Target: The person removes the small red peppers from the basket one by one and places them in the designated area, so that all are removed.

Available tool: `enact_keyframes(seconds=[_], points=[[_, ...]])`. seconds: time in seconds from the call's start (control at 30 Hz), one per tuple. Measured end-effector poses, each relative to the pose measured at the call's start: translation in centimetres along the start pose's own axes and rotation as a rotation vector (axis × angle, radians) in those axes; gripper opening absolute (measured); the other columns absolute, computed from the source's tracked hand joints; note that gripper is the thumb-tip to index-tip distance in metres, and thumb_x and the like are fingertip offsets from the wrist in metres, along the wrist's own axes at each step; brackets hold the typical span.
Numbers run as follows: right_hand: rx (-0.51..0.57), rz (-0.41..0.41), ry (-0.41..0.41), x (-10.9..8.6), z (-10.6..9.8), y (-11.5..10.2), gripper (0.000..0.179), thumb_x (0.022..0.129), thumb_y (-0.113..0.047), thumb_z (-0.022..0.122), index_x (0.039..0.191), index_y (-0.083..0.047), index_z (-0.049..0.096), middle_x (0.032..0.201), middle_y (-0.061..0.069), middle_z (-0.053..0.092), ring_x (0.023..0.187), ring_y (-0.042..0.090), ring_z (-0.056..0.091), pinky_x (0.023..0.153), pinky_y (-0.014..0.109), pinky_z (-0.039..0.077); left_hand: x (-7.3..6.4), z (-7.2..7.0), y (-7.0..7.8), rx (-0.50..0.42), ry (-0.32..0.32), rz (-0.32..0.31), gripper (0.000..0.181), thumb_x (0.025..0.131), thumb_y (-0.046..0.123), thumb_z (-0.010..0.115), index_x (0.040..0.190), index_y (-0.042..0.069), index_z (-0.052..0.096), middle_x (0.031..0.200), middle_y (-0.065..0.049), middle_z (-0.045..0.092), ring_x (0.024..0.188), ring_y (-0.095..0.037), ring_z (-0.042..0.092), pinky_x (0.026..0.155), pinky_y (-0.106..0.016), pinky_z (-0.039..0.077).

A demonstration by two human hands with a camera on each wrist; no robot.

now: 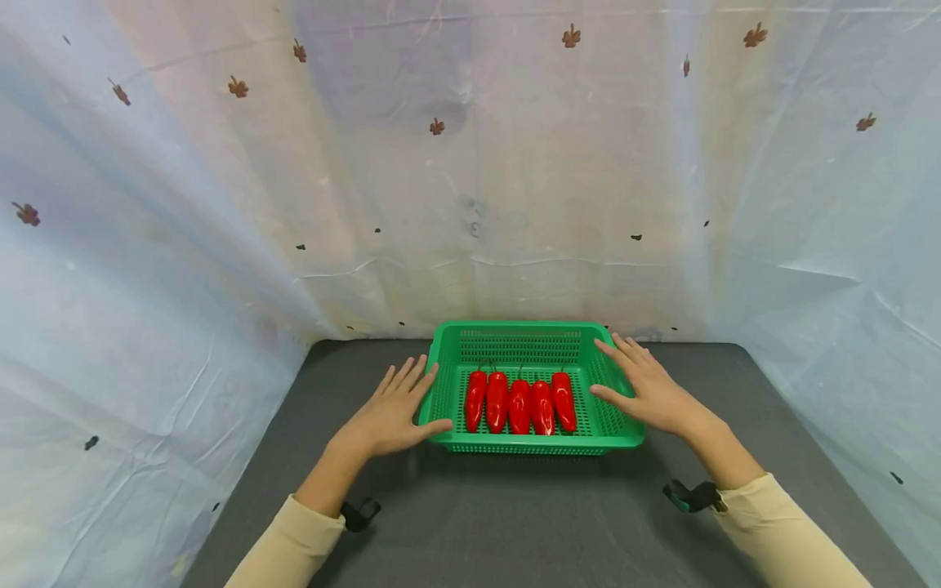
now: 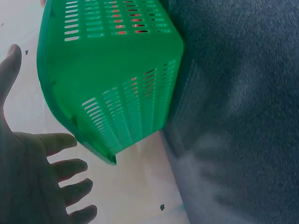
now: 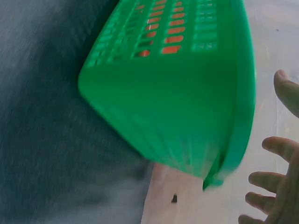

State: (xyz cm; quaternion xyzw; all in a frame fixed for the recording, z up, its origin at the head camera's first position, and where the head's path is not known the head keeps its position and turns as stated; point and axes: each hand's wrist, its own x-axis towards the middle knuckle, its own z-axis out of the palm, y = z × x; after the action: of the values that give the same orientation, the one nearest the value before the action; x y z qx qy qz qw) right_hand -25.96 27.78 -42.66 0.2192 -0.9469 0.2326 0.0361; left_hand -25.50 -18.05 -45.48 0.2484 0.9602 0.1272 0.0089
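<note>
A green plastic basket [image 1: 544,441] with slotted walls stands on the dark table, and several shiny red peppers [image 1: 519,406] lie side by side in it. At the basket's left end is my left hand [image 1: 390,412], fingers spread, its thumb by the near left corner. My right hand [image 1: 650,392] hovers at the right end with fingers spread and thumb over the rim. In the left wrist view the left hand [image 2: 35,172] appears beside the basket rim [image 2: 60,109]. The right wrist view shows fingers of the right hand [image 3: 280,186] apart from the basket [image 3: 187,107].
The dark grey table [image 1: 515,523] extends in front of the basket and to both sides. Behind it hangs a pale sheet [image 1: 515,204] with brown leaf marks, which also covers the left and right sides. A black strap [image 1: 360,514] is on the left wrist, another strap [image 1: 691,496] on the right.
</note>
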Motion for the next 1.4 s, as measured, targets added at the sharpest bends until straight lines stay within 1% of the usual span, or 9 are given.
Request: enact_keyframes(seconds=[0.17, 0.23, 0.43, 0.67, 0.8, 0.9, 1.07, 1.23, 1.4], points=[[0.061, 0.0, -0.018, 1.0, 0.9, -1.0, 0.084, 0.106, -0.047, 0.068, 0.173, -0.016, 0.026, 0.177, 0.023, 0.014, 0.16, 0.053, 0.013, 0.116, 0.083, 0.027, 0.3, 0.3, 0.3, -0.015, -0.012, 0.016, 0.109, 0.098, 0.08, 0.053, 0.174, 0.012, 0.015, 0.18, -0.014, 0.005, 0.167, -0.035, 0.006, 0.134, -0.058, 0.004], [0.091, 0.007, -0.029, 1.4, 1.3, -1.2, 0.083, 0.107, -0.046, 0.067, 0.173, -0.016, 0.026, 0.177, 0.023, 0.015, 0.159, 0.054, 0.014, 0.115, 0.083, 0.028, 0.4, 0.3, 0.4, -0.015, -0.024, 0.019, 0.11, 0.098, 0.081, 0.053, 0.174, 0.012, 0.012, 0.181, -0.014, 0.005, 0.167, -0.034, 0.005, 0.134, -0.057, 0.004], [0.172, 0.005, -0.043, 2.5, 2.4, -1.6, 0.083, 0.108, -0.048, 0.064, 0.172, -0.012, 0.026, 0.175, 0.023, 0.023, 0.159, 0.051, 0.019, 0.119, 0.079, 0.027, 0.5, 0.6, 0.5, -0.017, -0.042, 0.026, 0.112, 0.098, 0.081, 0.053, 0.174, 0.011, 0.008, 0.18, -0.015, 0.005, 0.167, -0.033, 0.005, 0.134, -0.055, 0.005], [0.209, 0.053, -0.052, 3.4, 3.2, -2.4, 0.082, 0.109, -0.05, 0.062, 0.172, -0.012, 0.026, 0.174, 0.021, 0.027, 0.158, 0.048, 0.029, 0.12, 0.074, 0.032, 0.6, 0.9, 0.5, -0.021, -0.046, 0.019, 0.118, 0.096, 0.083, 0.053, 0.173, 0.004, 0.009, 0.18, -0.016, 0.004, 0.167, -0.031, 0.006, 0.135, -0.053, 0.007], [0.236, 0.096, -0.051, 3.8, 3.7, -2.6, 0.083, 0.108, -0.051, 0.062, 0.171, -0.01, 0.027, 0.172, 0.023, 0.03, 0.151, 0.05, 0.041, 0.116, 0.072, 0.041, 0.5, 0.9, 0.5, -0.031, -0.054, 0.012, 0.12, 0.095, 0.083, 0.055, 0.172, 0.002, 0.009, 0.18, -0.016, 0.003, 0.167, -0.031, 0.005, 0.135, -0.051, 0.009], [0.259, 0.109, -0.05, 4.2, 4.1, -2.7, 0.081, 0.109, -0.047, 0.064, 0.169, -0.005, 0.029, 0.169, 0.027, 0.035, 0.144, 0.052, 0.048, 0.111, 0.069, 0.047, 0.5, 1.0, 0.5, -0.044, -0.058, 0.009, 0.121, 0.095, 0.083, 0.055, 0.172, 0.001, 0.009, 0.18, -0.016, 0.002, 0.167, -0.031, 0.005, 0.135, -0.05, 0.011], [0.278, 0.123, -0.043, 5.0, 5.0, -2.7, 0.075, 0.109, -0.031, 0.067, 0.166, 0.001, 0.032, 0.16, 0.035, 0.043, 0.14, 0.053, 0.051, 0.107, 0.063, 0.053, 0.6, 1.1, 0.5, -0.048, -0.057, 0.005, 0.122, 0.095, 0.083, 0.055, 0.172, 0.002, 0.007, 0.18, -0.016, 0.0, 0.167, -0.031, 0.004, 0.135, -0.049, 0.011], [0.263, 0.15, -0.039, 5.7, 5.8, -2.4, 0.07, 0.108, -0.024, 0.068, 0.163, 0.004, 0.035, 0.155, 0.037, 0.046, 0.137, 0.054, 0.053, 0.103, 0.064, 0.054, 0.6, 1.4, 0.5, -0.039, -0.054, 0.003, 0.121, 0.096, 0.083, 0.053, 0.172, 0.002, 0.006, 0.18, -0.015, -0.001, 0.167, -0.031, 0.003, 0.135, -0.049, 0.011], [0.243, 0.191, -0.053, 6.1, 6.5, -2.2, 0.068, 0.107, -0.023, 0.07, 0.161, 0.004, 0.039, 0.154, 0.036, 0.048, 0.137, 0.055, 0.053, 0.104, 0.066, 0.053, 0.6, 1.5, 0.6, -0.038, -0.054, -0.003, 0.121, 0.096, 0.083, 0.052, 0.172, 0.002, 0.004, 0.181, -0.015, -0.001, 0.167, -0.03, 0.002, 0.135, -0.049, 0.01]])
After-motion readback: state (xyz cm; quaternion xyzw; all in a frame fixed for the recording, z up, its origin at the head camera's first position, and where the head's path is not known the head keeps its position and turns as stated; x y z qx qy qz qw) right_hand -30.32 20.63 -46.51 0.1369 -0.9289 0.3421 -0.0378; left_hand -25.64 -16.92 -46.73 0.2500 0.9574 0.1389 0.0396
